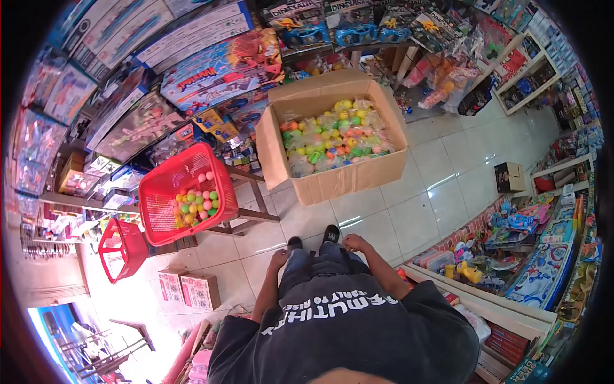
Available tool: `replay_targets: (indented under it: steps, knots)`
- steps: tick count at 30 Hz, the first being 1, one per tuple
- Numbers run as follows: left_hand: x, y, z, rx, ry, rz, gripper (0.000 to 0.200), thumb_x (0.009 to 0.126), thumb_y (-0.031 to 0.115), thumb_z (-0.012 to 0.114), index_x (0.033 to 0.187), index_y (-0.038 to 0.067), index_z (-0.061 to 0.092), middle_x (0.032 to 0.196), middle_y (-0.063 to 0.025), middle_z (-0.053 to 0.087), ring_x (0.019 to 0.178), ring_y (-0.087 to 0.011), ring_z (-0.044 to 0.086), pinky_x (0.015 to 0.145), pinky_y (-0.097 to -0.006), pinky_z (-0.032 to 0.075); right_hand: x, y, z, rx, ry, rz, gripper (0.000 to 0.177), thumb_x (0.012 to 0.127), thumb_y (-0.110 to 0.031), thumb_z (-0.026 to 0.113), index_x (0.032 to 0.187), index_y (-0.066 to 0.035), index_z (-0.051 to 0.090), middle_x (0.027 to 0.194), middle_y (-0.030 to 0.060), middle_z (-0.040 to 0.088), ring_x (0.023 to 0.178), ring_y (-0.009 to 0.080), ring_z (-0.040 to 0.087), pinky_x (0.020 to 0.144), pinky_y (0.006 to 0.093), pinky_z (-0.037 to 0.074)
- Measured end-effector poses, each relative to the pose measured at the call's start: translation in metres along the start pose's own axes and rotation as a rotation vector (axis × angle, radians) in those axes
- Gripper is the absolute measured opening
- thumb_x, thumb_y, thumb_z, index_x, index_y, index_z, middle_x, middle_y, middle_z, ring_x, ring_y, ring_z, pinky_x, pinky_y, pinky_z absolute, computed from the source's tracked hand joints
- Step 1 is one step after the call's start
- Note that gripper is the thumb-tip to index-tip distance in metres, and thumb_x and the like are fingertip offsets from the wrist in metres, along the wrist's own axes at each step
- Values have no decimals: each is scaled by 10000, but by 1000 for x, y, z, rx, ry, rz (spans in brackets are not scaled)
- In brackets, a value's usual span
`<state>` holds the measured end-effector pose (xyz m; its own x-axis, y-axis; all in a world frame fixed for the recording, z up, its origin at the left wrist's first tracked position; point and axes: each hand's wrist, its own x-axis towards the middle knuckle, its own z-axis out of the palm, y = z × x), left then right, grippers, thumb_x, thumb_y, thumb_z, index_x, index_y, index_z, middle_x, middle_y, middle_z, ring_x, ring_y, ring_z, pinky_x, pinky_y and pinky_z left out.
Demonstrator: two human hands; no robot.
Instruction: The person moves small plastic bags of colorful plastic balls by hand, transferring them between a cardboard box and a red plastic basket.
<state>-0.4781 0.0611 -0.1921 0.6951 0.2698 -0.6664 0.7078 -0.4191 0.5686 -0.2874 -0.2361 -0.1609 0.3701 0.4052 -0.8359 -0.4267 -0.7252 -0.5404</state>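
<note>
My left hand (279, 258) hangs beside my left thigh, its fingers loosely curled and nothing visible in it. At the other thigh, my right hand (354, 243) is closed, and I see no object in it. In front of me on the floor stands an open cardboard box (352, 179), filled with clear bags of small colourful balls (336, 137). To the left, a red plastic basket (157, 208) rests tilted on a wooden stool (256, 208). Loose pink, green, yellow and orange balls (198, 205) lie inside the basket.
A smaller red basket (121, 253) is at the left, near two printed cartons (198, 291) on the tiled floor (409, 221). Boxed toys (217, 70) line the shelves ahead. On the right are a low toy display (473, 272) and a small dark box (508, 177).
</note>
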Motion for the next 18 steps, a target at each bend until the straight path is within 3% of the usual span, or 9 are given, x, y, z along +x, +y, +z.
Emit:
replay_targets:
  steps: [3, 6, 11, 13, 14, 15, 18]
  knots:
    - [-12, -21, 3, -246, -14, -21, 332, 755, 328, 544, 848, 32, 662, 852, -164, 640, 813, -270, 604, 732, -369, 457, -3, -1, 2, 5, 58, 11, 173, 788, -254, 585, 850, -93, 603, 728, 36, 599, 604, 131, 568, 498, 284, 464]
    - [-19, -25, -10, -158, -44, -53, 336, 764, 323, 544, 856, 21, 657, 851, -160, 641, 802, -249, 606, 721, -351, 459, 5, -1, 15, 63, 102, 33, 171, 788, -259, 590, 850, -99, 598, 719, 32, 592, 599, 131, 559, 498, 283, 458]
    - [-36, -47, -43, -336, -24, -44, 387, 796, 351, 536, 964, 15, 627, 841, -133, 644, 788, -226, 602, 721, -333, 460, 30, -23, 66, 4, 139, -45, 181, 794, -266, 591, 842, -92, 592, 705, 24, 585, 580, 119, 549, 471, 268, 441]
    - [-51, -65, -60, -330, 10, -4, 397, 828, 368, 525, 1060, 52, 585, 792, -52, 616, 666, -144, 553, 556, -277, 440, 29, -43, 99, 9, 137, -90, 187, 781, -241, 582, 818, -59, 603, 681, 41, 593, 564, 130, 558, 469, 269, 450]
    - [-61, -78, -67, -393, 11, -22, 399, 829, 396, 528, 1054, 72, 589, 844, -52, 617, 703, -147, 555, 563, -283, 444, 28, -54, 115, 24, 154, -135, 195, 768, -215, 574, 793, -26, 613, 657, 59, 601, 549, 142, 568, 468, 271, 458]
    - [-68, -91, -73, -398, -4, -63, 407, 828, 409, 531, 1048, 71, 588, 848, -51, 615, 712, -143, 551, 559, -281, 441, 35, -63, 129, -96, 72, -106, 181, 802, -257, 584, 865, -88, 598, 722, 20, 599, 586, 105, 556, 480, 261, 451]
    - [-88, -130, -87, -419, -16, -140, 403, 827, 417, 534, 1035, 75, 585, 846, -48, 609, 717, -138, 540, 542, -271, 427, 39, -85, 170, -205, 34, -193, 203, 803, -266, 590, 895, -85, 599, 761, 22, 617, 612, 107, 573, 506, 256, 462]
